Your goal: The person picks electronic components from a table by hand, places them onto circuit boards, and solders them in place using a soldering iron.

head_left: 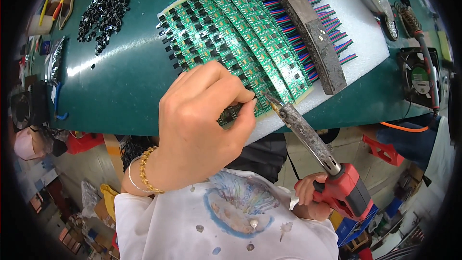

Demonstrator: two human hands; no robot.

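Green circuit boards (pixel 269 38) lie side by side in rows, many with small black components along them. My left hand (pixel 202 120) is over the near end of the boards, thumb and index finger pinched on a small black component, mostly hidden by the fingertips. My right hand (pixel 310 195) is wrapped round the red and black handle of a soldering iron (pixel 313 139). The iron's tip reaches the boards just right of my left fingertips; whether it touches cannot be made out. The left hand covers part of the boards.
A dark metal bar (pixel 308 29) rests across coloured wires (pixel 344 43) on a white foam sheet (pixel 373 33). Loose black components (pixel 103 17) are heaped on the green table (pixel 125 86) at far left. A small fan (pixel 419 77) and a coiled iron holder (pixel 408 19) stand right.
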